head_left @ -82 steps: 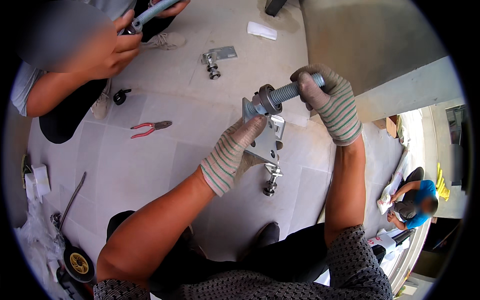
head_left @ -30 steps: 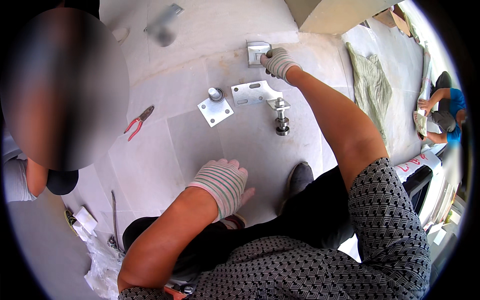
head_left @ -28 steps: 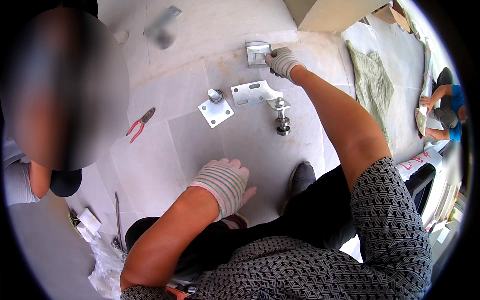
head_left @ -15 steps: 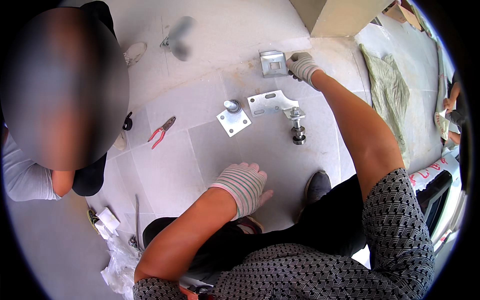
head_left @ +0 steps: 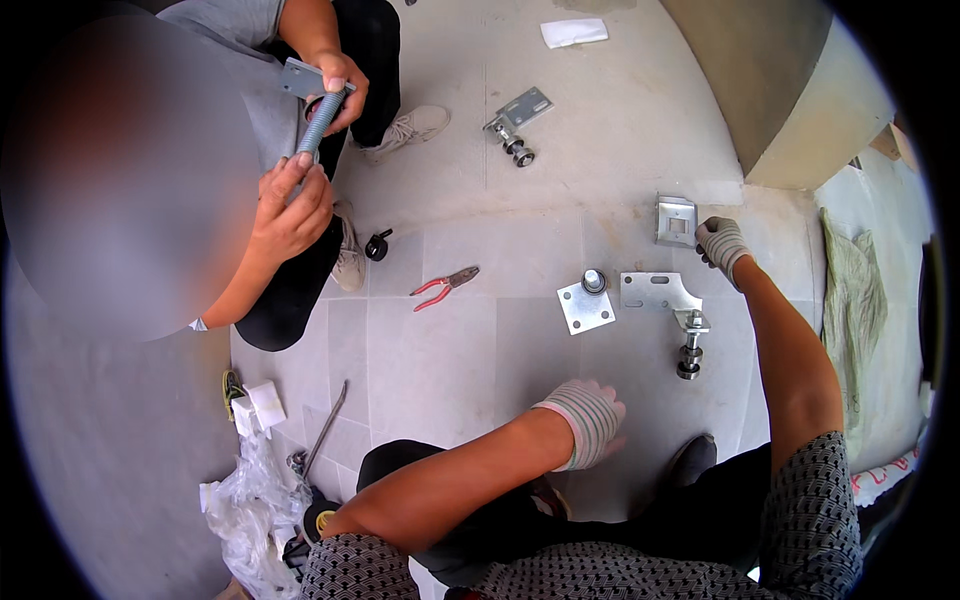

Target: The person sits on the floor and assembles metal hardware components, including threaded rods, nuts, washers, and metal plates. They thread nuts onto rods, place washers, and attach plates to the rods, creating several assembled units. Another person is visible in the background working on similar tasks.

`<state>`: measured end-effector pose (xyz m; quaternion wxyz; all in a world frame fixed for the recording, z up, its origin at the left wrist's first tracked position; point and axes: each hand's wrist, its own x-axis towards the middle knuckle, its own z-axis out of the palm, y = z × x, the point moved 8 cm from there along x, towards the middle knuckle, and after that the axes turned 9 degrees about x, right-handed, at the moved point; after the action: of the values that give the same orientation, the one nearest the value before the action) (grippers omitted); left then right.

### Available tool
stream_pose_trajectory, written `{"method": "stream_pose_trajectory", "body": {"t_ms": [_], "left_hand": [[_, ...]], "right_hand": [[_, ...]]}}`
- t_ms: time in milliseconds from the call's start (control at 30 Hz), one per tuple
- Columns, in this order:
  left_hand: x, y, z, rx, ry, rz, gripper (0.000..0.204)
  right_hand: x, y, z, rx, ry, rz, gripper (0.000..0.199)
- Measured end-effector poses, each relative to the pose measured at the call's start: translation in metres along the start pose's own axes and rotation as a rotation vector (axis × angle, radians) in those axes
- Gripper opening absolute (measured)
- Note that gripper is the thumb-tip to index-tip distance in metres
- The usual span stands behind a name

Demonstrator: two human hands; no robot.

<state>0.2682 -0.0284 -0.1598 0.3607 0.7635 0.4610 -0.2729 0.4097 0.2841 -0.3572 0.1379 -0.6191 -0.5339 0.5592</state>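
Note:
My right hand [head_left: 722, 245], in a striped glove with dark fingertips, is closed at the right edge of a bent metal bracket [head_left: 676, 222] with a square hole. Its fingertips are partly hidden. Over my knees hangs my left hand [head_left: 585, 425], also gloved, holding nothing, with its fingers loosely apart. Between my hands lie a flat slotted plate [head_left: 655, 291] with a bolt and rollers [head_left: 690, 348] at its right end, and a square four-hole plate [head_left: 586, 308] with an upright stud and round collar.
Red-handled pliers [head_left: 445, 287] lie left of the plates. A co-worker's hands [head_left: 295, 205] hold a threaded rod [head_left: 321, 122] and plate. Farther off are another roller bracket [head_left: 519, 125] and white paper [head_left: 574, 33]. Plastic bags [head_left: 255, 500] and a metal bar [head_left: 328, 425] lie lower left; a pillar [head_left: 770, 90] stands upper right.
The view has swung left, shifting everything rightward and bringing in the co-worker's hands and rod. My right hand stays at the bracket; my left still hangs over my knees.

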Motion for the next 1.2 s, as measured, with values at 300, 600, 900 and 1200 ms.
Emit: {"method": "stream_pose_trajectory", "body": {"t_ms": [300, 600, 900, 1200], "left_hand": [[-0.0043, -0.0005, -0.0037, -0.018, 0.006, -0.004, 0.047], [-0.0057, 0.0015, -0.004, -0.021, 0.025, -0.005, 0.047], [-0.0036, 0.0018, -0.0022, -0.03, 0.031, -0.005, 0.047], [-0.0057, 0.0023, -0.0018, 0.001, 0.039, -0.004, 0.048]], "right_hand": [[0.0026, 0.0053, 0.0, -0.004, 0.012, 0.01, 0.029], [0.0082, 0.0102, -0.0004, -0.002, 0.021, 0.004, 0.028], [0.0071, 0.0072, -0.0019, -0.007, 0.015, -0.026, 0.027], [0.0029, 0.0023, -0.0009, -0.033, -0.002, -0.039, 0.031]]}}
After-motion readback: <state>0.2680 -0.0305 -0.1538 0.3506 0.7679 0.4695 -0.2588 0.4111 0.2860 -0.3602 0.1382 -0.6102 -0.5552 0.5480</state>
